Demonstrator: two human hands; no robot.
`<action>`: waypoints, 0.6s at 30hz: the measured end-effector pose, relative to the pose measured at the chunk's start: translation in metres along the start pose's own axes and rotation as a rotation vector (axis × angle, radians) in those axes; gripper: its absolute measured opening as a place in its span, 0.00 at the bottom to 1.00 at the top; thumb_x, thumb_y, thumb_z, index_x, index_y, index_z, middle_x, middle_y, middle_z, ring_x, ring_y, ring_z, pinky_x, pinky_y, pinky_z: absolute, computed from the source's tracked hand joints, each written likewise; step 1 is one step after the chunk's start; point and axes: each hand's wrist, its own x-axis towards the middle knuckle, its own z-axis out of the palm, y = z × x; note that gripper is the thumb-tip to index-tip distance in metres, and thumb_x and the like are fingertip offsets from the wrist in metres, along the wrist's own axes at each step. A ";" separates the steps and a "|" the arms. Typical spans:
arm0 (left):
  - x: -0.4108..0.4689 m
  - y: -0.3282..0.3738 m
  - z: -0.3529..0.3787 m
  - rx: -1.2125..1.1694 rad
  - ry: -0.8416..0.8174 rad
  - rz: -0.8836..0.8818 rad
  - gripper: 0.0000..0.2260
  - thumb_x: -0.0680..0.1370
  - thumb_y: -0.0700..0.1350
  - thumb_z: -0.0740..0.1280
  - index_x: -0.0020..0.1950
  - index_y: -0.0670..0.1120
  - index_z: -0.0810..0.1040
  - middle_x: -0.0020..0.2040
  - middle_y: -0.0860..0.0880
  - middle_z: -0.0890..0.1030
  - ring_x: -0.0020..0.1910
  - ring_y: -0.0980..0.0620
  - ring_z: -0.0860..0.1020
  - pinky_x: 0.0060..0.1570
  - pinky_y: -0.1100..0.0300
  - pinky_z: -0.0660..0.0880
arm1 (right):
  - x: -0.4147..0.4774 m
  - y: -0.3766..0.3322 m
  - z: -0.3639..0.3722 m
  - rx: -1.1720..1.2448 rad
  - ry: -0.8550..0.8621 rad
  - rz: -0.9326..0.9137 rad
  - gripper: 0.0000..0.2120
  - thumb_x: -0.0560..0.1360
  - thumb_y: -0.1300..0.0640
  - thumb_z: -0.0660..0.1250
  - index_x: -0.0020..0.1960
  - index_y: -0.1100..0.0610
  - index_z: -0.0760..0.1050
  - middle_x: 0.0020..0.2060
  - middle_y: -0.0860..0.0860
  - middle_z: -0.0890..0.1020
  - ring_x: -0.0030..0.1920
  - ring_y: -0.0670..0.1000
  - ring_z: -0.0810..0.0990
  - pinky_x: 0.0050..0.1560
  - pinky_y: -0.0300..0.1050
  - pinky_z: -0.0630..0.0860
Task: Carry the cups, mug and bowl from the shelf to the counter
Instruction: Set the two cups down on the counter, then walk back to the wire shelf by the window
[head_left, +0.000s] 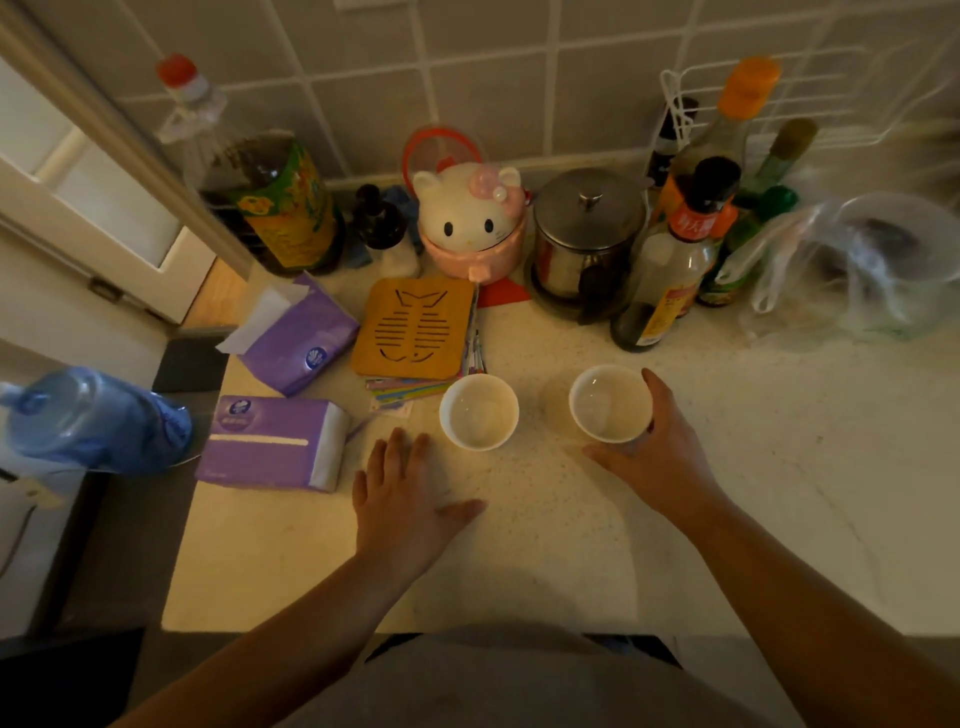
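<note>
Two white cups stand upright and empty on the pale speckled counter (519, 545). The left cup (479, 412) stands free in the middle, just beyond the fingertips of my left hand (402, 493), which lies flat on the counter with fingers spread and holds nothing. My right hand (657, 452) wraps around the right cup (610, 402) from its right and near side, thumb and fingers against the wall. No mug, bowl or shelf is in view.
Behind the cups lie a wooden fish trivet (413, 327) on coloured papers, two purple tissue packs (275, 441), a cat-shaped pink container (470, 228), a steel pot (589, 239), several sauce bottles (670, 270) and a plastic bag (857, 265). A blue water jug (98, 418) sits off the left edge.
</note>
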 end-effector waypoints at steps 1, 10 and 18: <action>0.000 -0.002 -0.001 -0.003 -0.006 0.013 0.47 0.65 0.77 0.58 0.77 0.53 0.54 0.80 0.46 0.53 0.78 0.43 0.50 0.74 0.42 0.54 | -0.005 0.000 0.000 -0.001 0.007 0.019 0.55 0.55 0.40 0.80 0.73 0.41 0.52 0.69 0.46 0.71 0.65 0.49 0.72 0.61 0.56 0.72; -0.014 -0.021 -0.022 -0.266 -0.105 0.340 0.25 0.72 0.59 0.68 0.66 0.50 0.71 0.65 0.51 0.74 0.65 0.52 0.71 0.64 0.53 0.70 | -0.128 0.007 0.008 0.087 0.283 0.174 0.23 0.72 0.47 0.71 0.64 0.48 0.71 0.54 0.46 0.79 0.47 0.44 0.79 0.42 0.37 0.77; -0.063 0.025 0.007 -0.260 -0.719 0.747 0.14 0.74 0.58 0.67 0.56 0.54 0.79 0.46 0.59 0.81 0.45 0.64 0.79 0.45 0.66 0.76 | -0.271 0.040 0.033 0.243 0.368 0.467 0.08 0.76 0.53 0.68 0.55 0.50 0.77 0.43 0.45 0.81 0.44 0.42 0.80 0.38 0.33 0.72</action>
